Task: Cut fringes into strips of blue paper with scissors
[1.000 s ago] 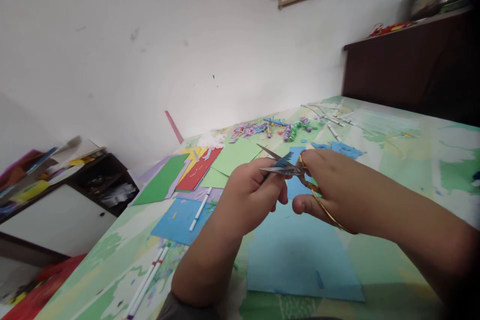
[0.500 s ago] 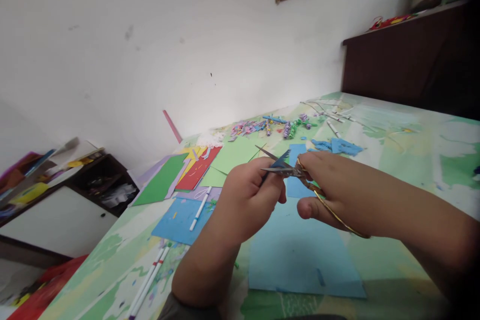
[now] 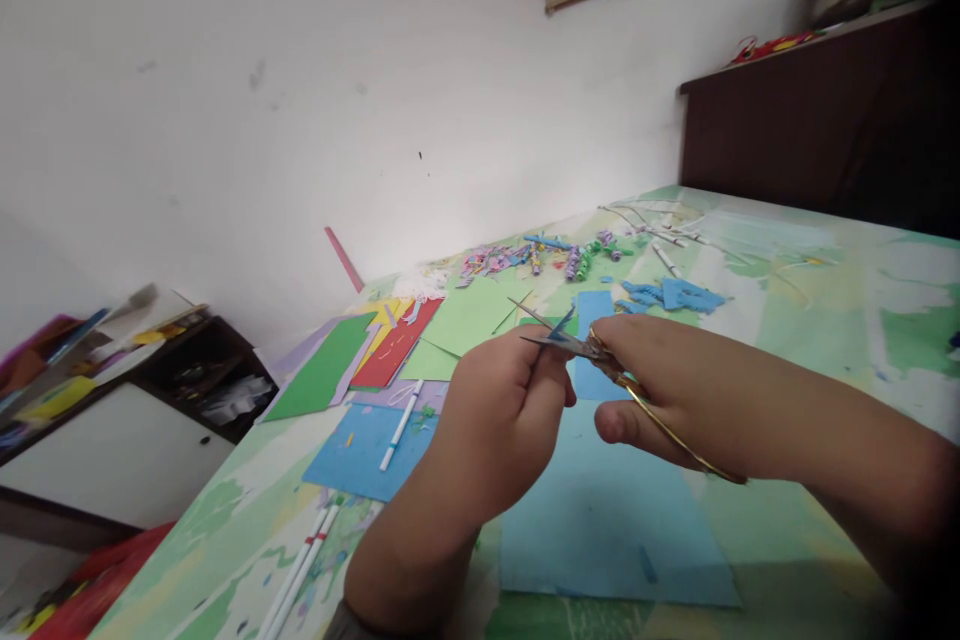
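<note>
My right hand grips a pair of scissors with gold-coloured handles, its blades spread and pointing left. Between the blades lies a small blue paper piece, pinched by my left hand, which is closed; most of the piece is hidden by the fingers. Below both hands a large light blue sheet lies on the table with a small blue scrap on it. Blue cut pieces with fringed edges lie beyond my right hand.
Green, yellow and red sheets overlap on the left, near a blue sheet with a white stick on it. Behind them are paper scraps and curled paper rolls. A dark cabinet stands at the right.
The blue piece between the blades shows slightly differently, its visible tip now narrower. Both hands stay in nearly the same place. The view has shifted slightly.
</note>
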The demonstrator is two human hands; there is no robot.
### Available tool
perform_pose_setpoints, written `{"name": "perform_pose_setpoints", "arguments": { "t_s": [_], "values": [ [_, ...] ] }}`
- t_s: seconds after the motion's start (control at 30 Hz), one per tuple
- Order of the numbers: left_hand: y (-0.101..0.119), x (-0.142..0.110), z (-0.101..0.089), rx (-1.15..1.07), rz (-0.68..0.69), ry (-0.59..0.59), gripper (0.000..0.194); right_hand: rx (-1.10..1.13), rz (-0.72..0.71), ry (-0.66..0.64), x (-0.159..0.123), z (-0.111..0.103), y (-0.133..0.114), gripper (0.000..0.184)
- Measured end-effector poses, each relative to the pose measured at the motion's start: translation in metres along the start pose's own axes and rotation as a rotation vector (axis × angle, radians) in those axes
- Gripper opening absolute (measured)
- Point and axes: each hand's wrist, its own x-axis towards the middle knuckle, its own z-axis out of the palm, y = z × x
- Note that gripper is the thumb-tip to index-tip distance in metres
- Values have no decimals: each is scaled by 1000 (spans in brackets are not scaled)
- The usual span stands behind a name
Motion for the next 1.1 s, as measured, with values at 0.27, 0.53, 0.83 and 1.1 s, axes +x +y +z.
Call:
{"name": "perform_pose_setpoints", "arguments": {
  "t_s": [0.27, 0.53, 0.83, 1.1],
  "values": [
    [-2, 0, 1, -2, -79, -13, 21, -163, -31, 189, 4, 19, 8, 53],
    [-4, -5, -4, -287, -125, -33, 26, -234, -67, 236, 3, 23, 6, 57],
    [-16, 1, -11, -702, -272, -222, 14, -289, -68, 152, 6, 17, 1, 55],
    [-32, 8, -19, -855, -275, -460, 16, -341, -78, 123, 9, 15, 2, 56]
  ]
}}
